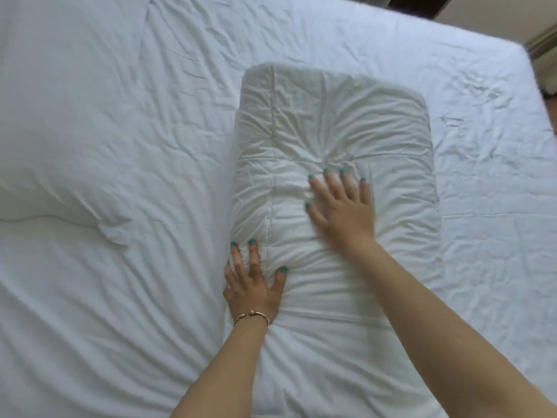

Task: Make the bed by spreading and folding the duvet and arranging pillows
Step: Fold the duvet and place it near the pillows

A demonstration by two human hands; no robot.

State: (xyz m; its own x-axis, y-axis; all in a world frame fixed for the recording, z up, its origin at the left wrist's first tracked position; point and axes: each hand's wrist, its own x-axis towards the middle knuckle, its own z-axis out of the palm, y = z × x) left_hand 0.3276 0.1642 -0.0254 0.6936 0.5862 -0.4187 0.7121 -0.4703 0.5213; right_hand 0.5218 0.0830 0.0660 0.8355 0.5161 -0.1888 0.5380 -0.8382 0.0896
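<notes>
Folded duvet (331, 182) on bed (488, 164). Left hand (253, 282) flat, fingers spread, pressing its edge; right hand (340, 206) flat on top. Pillow (60, 122) left.

The folded duvet (331, 140) is matt, cream-white cloth, padded and puckered into soft creases along its stitched seams. The sheet (482, 146) under it is thinner white cloth, matt and finely wrinkled. The pillow (60, 116) wears a smoother white cloth cover. A bracelet (252, 315) of shiny gold-toned metal circles the left wrist. The fingernails (311, 176) carry glossy teal polish.
</notes>
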